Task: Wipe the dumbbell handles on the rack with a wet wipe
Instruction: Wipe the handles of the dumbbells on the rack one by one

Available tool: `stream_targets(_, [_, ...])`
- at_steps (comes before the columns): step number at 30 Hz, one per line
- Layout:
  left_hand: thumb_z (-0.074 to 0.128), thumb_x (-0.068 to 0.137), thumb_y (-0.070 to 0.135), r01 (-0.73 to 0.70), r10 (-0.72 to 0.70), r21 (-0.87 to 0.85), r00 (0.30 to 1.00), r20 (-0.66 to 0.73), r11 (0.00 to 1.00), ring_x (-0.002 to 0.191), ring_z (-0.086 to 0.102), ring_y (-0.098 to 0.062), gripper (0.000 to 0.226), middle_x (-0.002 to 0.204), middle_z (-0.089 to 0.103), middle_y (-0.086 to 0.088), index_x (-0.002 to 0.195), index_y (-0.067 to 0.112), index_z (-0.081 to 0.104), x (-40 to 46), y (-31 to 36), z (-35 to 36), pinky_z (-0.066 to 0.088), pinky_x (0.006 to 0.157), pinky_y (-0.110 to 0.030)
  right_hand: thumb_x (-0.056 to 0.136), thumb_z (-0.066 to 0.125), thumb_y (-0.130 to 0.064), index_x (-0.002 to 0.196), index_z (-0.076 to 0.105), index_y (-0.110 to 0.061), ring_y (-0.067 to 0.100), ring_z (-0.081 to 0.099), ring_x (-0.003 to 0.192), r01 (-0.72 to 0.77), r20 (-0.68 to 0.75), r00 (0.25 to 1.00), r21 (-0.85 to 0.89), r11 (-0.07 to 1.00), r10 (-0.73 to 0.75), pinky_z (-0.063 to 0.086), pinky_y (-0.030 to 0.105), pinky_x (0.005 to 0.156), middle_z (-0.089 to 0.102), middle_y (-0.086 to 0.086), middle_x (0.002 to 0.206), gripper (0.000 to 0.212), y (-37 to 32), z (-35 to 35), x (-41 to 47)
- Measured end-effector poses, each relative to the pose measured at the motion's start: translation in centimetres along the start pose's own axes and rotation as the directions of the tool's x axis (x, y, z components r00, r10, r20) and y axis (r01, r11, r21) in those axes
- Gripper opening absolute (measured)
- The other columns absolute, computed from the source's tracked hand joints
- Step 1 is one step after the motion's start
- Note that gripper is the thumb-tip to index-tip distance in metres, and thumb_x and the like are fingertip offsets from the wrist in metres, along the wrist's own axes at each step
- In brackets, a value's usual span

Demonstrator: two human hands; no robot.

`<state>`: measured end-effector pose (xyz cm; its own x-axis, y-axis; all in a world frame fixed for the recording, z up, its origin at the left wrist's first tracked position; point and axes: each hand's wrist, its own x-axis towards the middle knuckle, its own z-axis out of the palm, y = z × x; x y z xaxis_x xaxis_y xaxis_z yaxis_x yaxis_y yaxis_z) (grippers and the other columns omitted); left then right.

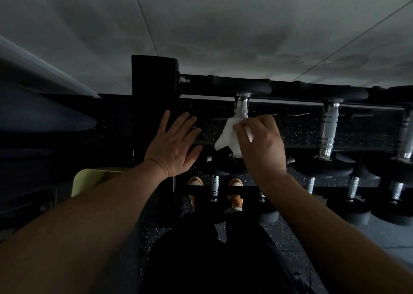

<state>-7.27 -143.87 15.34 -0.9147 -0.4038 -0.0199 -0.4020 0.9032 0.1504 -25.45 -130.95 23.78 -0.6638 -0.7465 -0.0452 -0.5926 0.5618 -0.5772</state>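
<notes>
The right hand (260, 141) has its grip clenched around a white wet wipe (230, 137), which is wrapped over the chrome handle (241, 106) of the leftmost dumbbell (232, 88) on the upper tier of the black rack (154, 88). The wipe covers the lower and middle part of that handle; only the top stretch of chrome shows above it, just under the dumbbell's far head. A loose corner of the wipe hangs off to the left of the fingers.

The left hand (174, 141) is released, fingers spread flat, near the rack's left upright post; whether the palm touches the post or hovers just in front of it is hard to tell in the dim light.

To the right along the same tier sits a second dumbbell handle (328, 128), bare chrome, with another at the frame's right edge. The lower tier carries smaller dumbbells (353, 188) with short chrome handles. Through the rack, two orange-and-white shoes (235, 190) stand on the speckled dark floor (297, 135).
</notes>
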Motion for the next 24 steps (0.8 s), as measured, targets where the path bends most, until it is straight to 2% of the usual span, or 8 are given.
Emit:
stream_targets(3, [0.033, 0.098, 0.051, 0.011, -0.011, -0.012, 1.0, 0.009, 1.0, 0.147, 0.03, -0.029, 0.055, 0.151, 0.046, -0.011, 0.129, 0.015, 0.06, 0.0, 0.0, -0.1, 0.0, 0.122, -0.058, 0.089, 0.065, -0.042, 0.106, 0.064, -0.014, 0.019, 0.056, 0.1, -0.052, 0.052, 0.997, 0.044, 0.998, 0.05, 0.052, 0.03, 0.076, 0.053, 0.002, 0.114, 0.032, -0.4, 0.1, -0.2])
stream_targets(5, [0.034, 0.098, 0.05, 0.006, -0.006, -0.02, 1.0, 0.0, 1.0, 0.147, 0.031, -0.03, 0.054, 0.15, 0.046, -0.011, 0.129, 0.014, 0.06, 0.0, -0.1, -0.1, 0.002, 0.122, -0.059, 0.086, 0.067, -0.046, 0.108, 0.06, -0.016, 0.015, 0.054, 0.099, -0.103, 0.078, 0.992, 0.068, 0.992, 0.098, 0.05, 0.027, 0.077, 0.049, 0.0, 0.117, 0.038, -0.7, 0.2, -0.1])
stream_targets(9, [0.034, 0.098, 0.049, 0.0, 0.0, -0.034, 1.0, -0.006, 0.999, 0.147, 0.031, -0.03, 0.055, 0.151, 0.046, -0.012, 0.131, 0.013, 0.059, 0.0, -0.1, -0.2, 0.003, 0.121, -0.059, 0.084, 0.072, -0.039, 0.105, 0.057, -0.016, 0.011, 0.05, 0.094, -0.177, 0.09, 0.982, 0.097, 0.979, 0.168, 0.045, 0.021, 0.077, 0.046, 0.001, 0.118, 0.034, -1.0, 0.5, 0.4])
stream_targets(13, [0.029, 0.099, 0.051, 0.01, -0.009, -0.031, 1.0, 0.021, 0.999, 0.15, 0.024, -0.029, 0.058, 0.156, 0.04, -0.011, 0.138, 0.015, 0.052, 0.0, -0.1, -0.2, -0.001, 0.122, -0.057, 0.082, 0.074, -0.035, 0.102, 0.057, -0.016, 0.012, 0.05, 0.093, -0.192, 0.068, 0.981, 0.141, 0.971, 0.184, 0.035, 0.006, 0.072, 0.047, 0.002, 0.117, 0.032, -1.0, 0.7, 1.4])
stream_targets(19, [0.025, 0.099, 0.053, 0.013, -0.012, -0.048, 1.0, 0.013, 0.999, 0.152, 0.018, -0.029, 0.063, 0.159, 0.035, -0.012, 0.143, 0.013, 0.047, 0.2, 0.0, -0.5, -0.002, 0.121, -0.058, 0.082, 0.074, -0.035, 0.1, 0.058, -0.018, 0.012, 0.051, 0.095, -0.189, 0.041, 0.982, 0.173, 0.967, 0.184, 0.036, 0.006, 0.067, 0.047, 0.002, 0.117, 0.029, -1.2, 0.8, 1.8])
stream_targets(24, [0.023, 0.099, 0.057, 0.012, -0.012, -0.075, 1.0, -0.003, 0.997, 0.153, 0.013, -0.03, 0.067, 0.161, 0.029, -0.013, 0.146, 0.013, 0.043, 1.9, -0.1, -0.9, -0.006, 0.12, -0.059, 0.085, 0.071, -0.037, 0.105, 0.057, -0.022, 0.011, 0.051, 0.093, -0.209, 0.077, 0.977, 0.153, 0.966, 0.2, 0.037, 0.01, 0.065, 0.05, 0.0, 0.117, 0.029, -0.8, 0.6, -0.2])
